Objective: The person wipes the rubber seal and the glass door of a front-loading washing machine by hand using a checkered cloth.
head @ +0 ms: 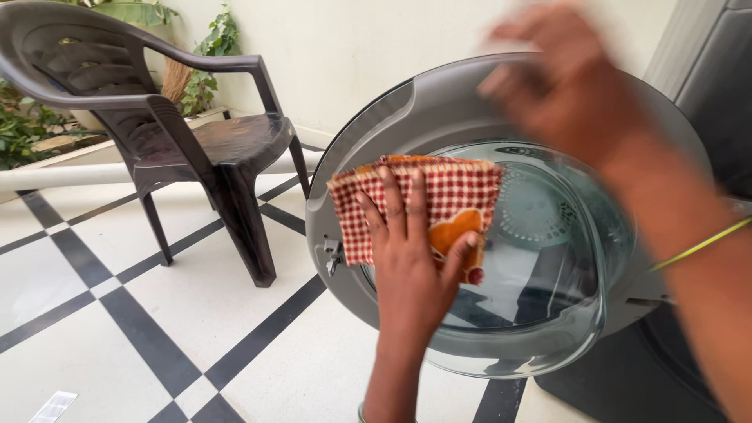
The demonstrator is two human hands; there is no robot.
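Left hand (411,258): fingers spread flat, palm pressing a folded red-checked cloth (415,205) with an orange patch against the open washer door (470,219), at about 9 o'clock on its round glass window (540,258). Right hand (560,86): blurred, at 12 o'clock on the door's grey rim; its grip cannot be told. Yellow-green bangle (701,244) on the right wrist. Brown plastic chair (172,117) stands well apart at 10 o'clock on the tiled floor (117,313).
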